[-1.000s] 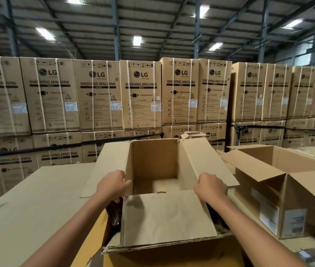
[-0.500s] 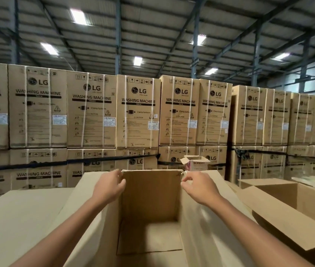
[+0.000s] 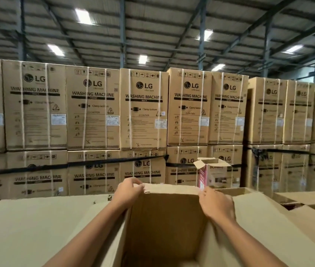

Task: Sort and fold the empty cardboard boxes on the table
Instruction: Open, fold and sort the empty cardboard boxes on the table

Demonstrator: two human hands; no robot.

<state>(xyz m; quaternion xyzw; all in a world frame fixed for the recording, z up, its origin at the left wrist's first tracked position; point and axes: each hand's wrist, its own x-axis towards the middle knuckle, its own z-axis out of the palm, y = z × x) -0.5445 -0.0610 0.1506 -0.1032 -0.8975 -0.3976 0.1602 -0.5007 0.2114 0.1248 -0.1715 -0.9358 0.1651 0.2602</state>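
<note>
An open, empty brown cardboard box point(image 3: 164, 224) stands right in front of me, its inside facing the camera. My left hand point(image 3: 127, 193) grips the far top flap at its left corner, fingers curled over the edge. My right hand point(image 3: 216, 204) pinches the same far edge at its right corner. Side flaps spread out to the left and right of the box. A second open cardboard box point(image 3: 310, 205) sits at the right edge.
A small pink-and-white open carton point(image 3: 210, 173) stands behind the box at the right. A flat cardboard-covered table surface point(image 3: 27, 228) stretches to the left. A wall of stacked washing machine cartons point(image 3: 143, 116) fills the background.
Both hands have moved from the near side edges of the box to its far top edge and taken hold of it. The camera has tilted upward and the box looms closer.
</note>
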